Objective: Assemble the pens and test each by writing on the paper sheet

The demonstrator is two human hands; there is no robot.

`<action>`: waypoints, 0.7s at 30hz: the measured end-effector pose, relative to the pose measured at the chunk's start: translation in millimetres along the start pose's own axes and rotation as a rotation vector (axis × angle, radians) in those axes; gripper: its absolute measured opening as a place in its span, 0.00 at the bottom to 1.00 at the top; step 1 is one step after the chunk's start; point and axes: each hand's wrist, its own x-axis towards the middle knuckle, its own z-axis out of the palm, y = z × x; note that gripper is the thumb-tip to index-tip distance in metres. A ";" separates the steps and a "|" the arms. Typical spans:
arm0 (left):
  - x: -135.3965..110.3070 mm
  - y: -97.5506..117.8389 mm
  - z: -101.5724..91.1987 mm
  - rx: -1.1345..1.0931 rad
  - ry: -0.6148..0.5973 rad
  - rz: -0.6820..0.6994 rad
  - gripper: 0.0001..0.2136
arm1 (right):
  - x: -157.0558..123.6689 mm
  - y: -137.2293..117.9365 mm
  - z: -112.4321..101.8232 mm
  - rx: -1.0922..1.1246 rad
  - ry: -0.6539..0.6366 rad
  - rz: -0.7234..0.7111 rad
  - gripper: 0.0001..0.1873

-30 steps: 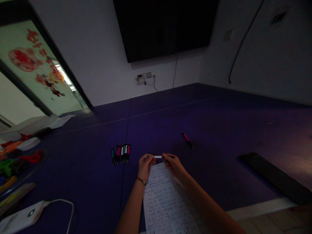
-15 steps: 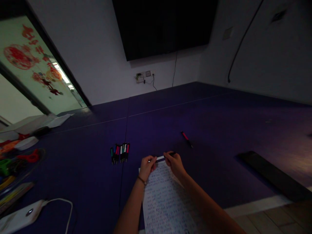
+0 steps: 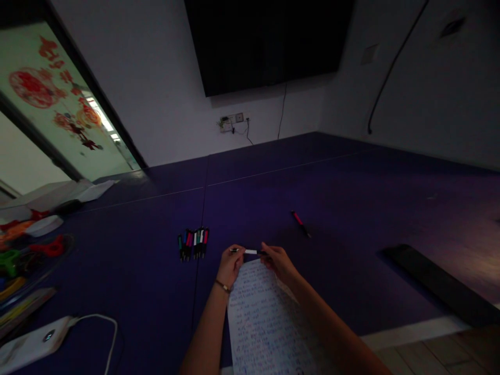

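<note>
A white-and-black pen (image 3: 251, 252) lies level between my two hands, just above the top edge of a handwritten sheet of paper (image 3: 260, 317). My left hand (image 3: 231, 264) is closed on one end of the pen, and a bracelet circles that wrist. At the pen's dark end, my right hand (image 3: 276, 260) pinches it between thumb and fingers. Left of my hands, several pens (image 3: 193, 244) with coloured barrels lie side by side in a row. A single pink-and-black pen (image 3: 300, 224) rests on the table beyond my right hand.
The purple table (image 3: 250, 203) reaches back to the wall. At left are a white power bank (image 3: 37, 341) with a cable, red-handled scissors (image 3: 50, 247), a roll of tape (image 3: 45, 225) and papers (image 3: 96, 190). A long black object (image 3: 433, 278) lies at right.
The pen has turned from slanted to nearly level, and more of its left end shows. My left hand has shifted slightly left and up. The row of pens stays put.
</note>
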 end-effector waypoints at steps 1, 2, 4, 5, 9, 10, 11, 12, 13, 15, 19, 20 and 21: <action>0.6 -0.4 0.0 -0.021 0.007 0.015 0.14 | 0.2 1.0 0.0 -0.026 -0.011 -0.021 0.18; 1.4 -0.8 -0.1 -0.043 0.021 0.032 0.14 | 0.6 2.1 0.0 -0.042 -0.014 -0.053 0.16; 3.0 -1.8 -0.5 -0.073 0.051 0.057 0.14 | 1.7 4.6 -0.2 -0.041 0.004 -0.083 0.16; 3.7 -2.1 -0.9 -0.076 0.060 0.058 0.13 | 2.2 5.8 -0.5 -0.035 0.007 -0.059 0.16; 4.9 -2.8 -2.0 -0.049 0.035 0.035 0.13 | 3.6 9.3 -1.8 -0.087 -0.054 0.066 0.18; 4.9 -2.8 -1.9 -0.047 0.032 0.039 0.13 | 3.6 9.6 -1.9 -0.095 -0.053 0.048 0.16; 4.8 -2.8 -1.7 -0.048 0.035 0.046 0.13 | 3.6 9.8 -1.9 -0.094 -0.042 0.024 0.14; 4.7 -2.7 -1.5 -0.050 0.043 0.052 0.14 | 3.5 9.9 -1.7 -0.082 -0.032 0.006 0.14; 4.7 -2.5 -1.3 -0.053 0.053 0.055 0.14 | 3.4 10.1 -1.6 -0.063 -0.031 0.006 0.14; 4.9 -2.3 -1.1 -0.053 0.066 0.049 0.14 | 3.5 10.9 -1.4 -0.032 -0.048 0.062 0.14; 5.7 -3.2 -1.9 -0.056 0.055 0.047 0.14 | 4.7 14.3 -2.6 -0.054 -0.085 0.117 0.16; 6.0 -3.7 -2.2 -0.061 0.052 0.052 0.14 | 5.0 14.9 -2.9 -0.056 -0.077 0.102 0.14; 6.2 -4.2 -2.7 -0.067 0.051 0.059 0.13 | 5.1 15.2 -3.2 -0.052 -0.069 0.091 0.13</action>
